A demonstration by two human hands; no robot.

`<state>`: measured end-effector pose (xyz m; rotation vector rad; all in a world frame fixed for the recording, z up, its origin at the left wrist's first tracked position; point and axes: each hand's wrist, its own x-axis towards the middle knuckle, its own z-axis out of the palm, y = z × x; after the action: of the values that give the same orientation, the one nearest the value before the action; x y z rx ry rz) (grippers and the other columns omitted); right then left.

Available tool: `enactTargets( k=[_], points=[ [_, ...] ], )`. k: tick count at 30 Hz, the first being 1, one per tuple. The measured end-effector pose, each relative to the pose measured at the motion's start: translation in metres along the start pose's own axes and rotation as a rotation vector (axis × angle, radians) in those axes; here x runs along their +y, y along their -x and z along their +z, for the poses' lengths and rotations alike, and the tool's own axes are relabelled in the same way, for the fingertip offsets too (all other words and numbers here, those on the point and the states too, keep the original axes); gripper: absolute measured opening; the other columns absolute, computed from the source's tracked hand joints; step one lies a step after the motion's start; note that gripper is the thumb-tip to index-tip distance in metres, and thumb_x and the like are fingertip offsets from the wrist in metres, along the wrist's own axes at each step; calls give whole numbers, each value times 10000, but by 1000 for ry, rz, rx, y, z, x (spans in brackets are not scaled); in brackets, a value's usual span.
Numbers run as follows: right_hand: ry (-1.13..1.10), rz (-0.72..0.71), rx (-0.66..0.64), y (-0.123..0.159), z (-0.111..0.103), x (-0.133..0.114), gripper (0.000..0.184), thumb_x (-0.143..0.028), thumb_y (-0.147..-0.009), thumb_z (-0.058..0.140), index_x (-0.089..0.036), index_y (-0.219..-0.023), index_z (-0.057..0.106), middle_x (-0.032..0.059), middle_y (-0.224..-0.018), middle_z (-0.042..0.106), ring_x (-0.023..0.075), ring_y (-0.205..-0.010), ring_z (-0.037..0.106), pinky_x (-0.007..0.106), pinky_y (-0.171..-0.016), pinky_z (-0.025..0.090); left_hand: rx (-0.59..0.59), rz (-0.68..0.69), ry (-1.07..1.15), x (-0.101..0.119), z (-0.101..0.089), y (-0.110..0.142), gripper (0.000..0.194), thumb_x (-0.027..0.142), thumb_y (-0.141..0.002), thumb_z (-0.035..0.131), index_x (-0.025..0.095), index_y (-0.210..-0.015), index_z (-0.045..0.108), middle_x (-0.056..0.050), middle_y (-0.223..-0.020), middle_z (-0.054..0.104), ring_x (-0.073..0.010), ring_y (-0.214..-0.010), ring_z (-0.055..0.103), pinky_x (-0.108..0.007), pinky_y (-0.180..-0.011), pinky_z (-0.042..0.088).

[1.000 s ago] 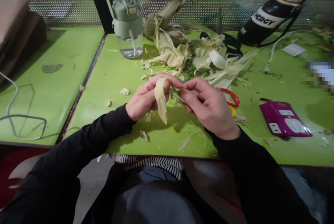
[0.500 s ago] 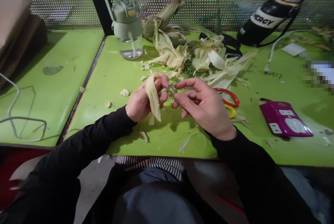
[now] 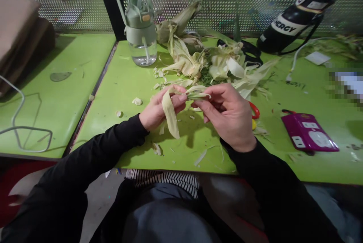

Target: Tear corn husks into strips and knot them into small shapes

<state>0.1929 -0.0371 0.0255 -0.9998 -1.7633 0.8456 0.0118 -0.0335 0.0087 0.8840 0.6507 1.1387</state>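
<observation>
Over the green table (image 3: 127, 84), both of my hands work on one pale corn husk strip (image 3: 170, 112). My left hand (image 3: 157, 109) pinches its upper end, and the strip hangs down below the fingers. My right hand (image 3: 227, 112) pinches the narrow folded end of the same husk (image 3: 198, 92) just to the right. A heap of loose corn husks (image 3: 210, 61) lies on the table behind my hands.
A clear water bottle with a green lid (image 3: 140, 27) stands at the back. Red-handled scissors (image 3: 253, 110) lie partly hidden behind my right hand. A purple power strip (image 3: 309, 133) sits at the right, and a black bottle (image 3: 292, 23) leans on the mesh wall. Husk scraps litter the table.
My right hand has shifted from fingering the husk near the left hand to pinching a narrow piece drawn out to the right. The hanging strip stays in my left hand.
</observation>
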Motion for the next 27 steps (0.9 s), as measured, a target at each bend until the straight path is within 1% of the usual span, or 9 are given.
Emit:
enactTargets(
  k=[4, 6, 10, 13, 15, 18, 22, 24, 27],
  points=[
    [9, 113, -95, -5, -5, -4, 403, -605, -921, 607, -229, -1044, 686, -4, -718, 616, 102, -531, 474, 260, -447, 358, -76, 59, -51, -3, -3, -3, 361, 396, -738, 850, 177, -872, 597, 87, -542, 437, -45, -452, 382, -188, -443, 298],
    [-5, 159, -101, -7, -4, -3, 449, -615, -955, 540, -222, -1079, 719, 15, -776, 626, 106, -578, 481, 259, -477, 360, -113, 50, -99, -5, -4, -4, 374, 401, -732, 860, 180, -894, 606, 85, -559, 462, -41, -450, 384, -186, -447, 299],
    [-91, 193, -22, -10, 2, 8, 256, -483, -872, 728, -236, -927, 765, 13, -921, 613, 101, -669, 491, 259, -569, 408, -161, -14, -191, -12, -6, -2, 413, 475, -730, 852, 186, -911, 618, 73, -565, 499, -52, -469, 424, -194, -467, 324],
    [-108, 156, 34, -11, 4, 15, 201, -435, -879, 726, -237, -858, 748, 14, -986, 594, 118, -754, 537, 282, -681, 466, -121, -63, -206, -13, -5, 1, 411, 584, -850, 698, 184, -851, 607, 52, -553, 519, -55, -451, 406, -201, -445, 294],
    [-65, 115, 43, -11, 4, 16, 178, -404, -902, 702, -237, -848, 729, 12, -962, 595, 133, -792, 551, 294, -728, 469, -60, -111, -230, -12, -3, 4, 445, 591, -913, 602, 179, -749, 561, 40, -538, 524, -47, -418, 358, -207, -415, 243],
    [65, 83, 57, -12, 4, 16, 170, -373, -930, 669, -235, -835, 699, 9, -873, 601, 146, -765, 530, 296, -690, 436, 0, -159, -263, -8, 1, 7, 427, 519, -932, 600, 173, -692, 532, 16, -563, 576, -45, -413, 370, -206, -406, 252],
    [172, 6, 83, -11, 6, 16, 189, -393, -926, 676, -242, -813, 687, 14, -878, 626, 163, -783, 544, 322, -738, 460, 35, -183, -203, -6, 6, 6, 307, 427, -951, 589, 161, -802, 621, 10, -571, 599, -50, -401, 374, -206, -395, 251],
    [134, -2, 60, -11, 8, 17, 198, -412, -914, 690, -243, -812, 693, 14, -898, 626, 166, -810, 563, 329, -767, 476, 44, -217, -143, -8, 6, 5, 279, 393, -962, 563, 161, -822, 629, 12, -537, 579, -61, -404, 400, -203, -396, 259],
    [16, 70, 25, -11, 9, 21, 214, -445, -902, 696, -244, -830, 699, 7, -872, 606, 157, -770, 560, 317, -718, 480, -2, -258, -88, -11, 5, 5, 295, 372, -960, 557, 154, -769, 611, 2, -517, 575, -63, -409, 425, -194, -402, 281]
  ],
)
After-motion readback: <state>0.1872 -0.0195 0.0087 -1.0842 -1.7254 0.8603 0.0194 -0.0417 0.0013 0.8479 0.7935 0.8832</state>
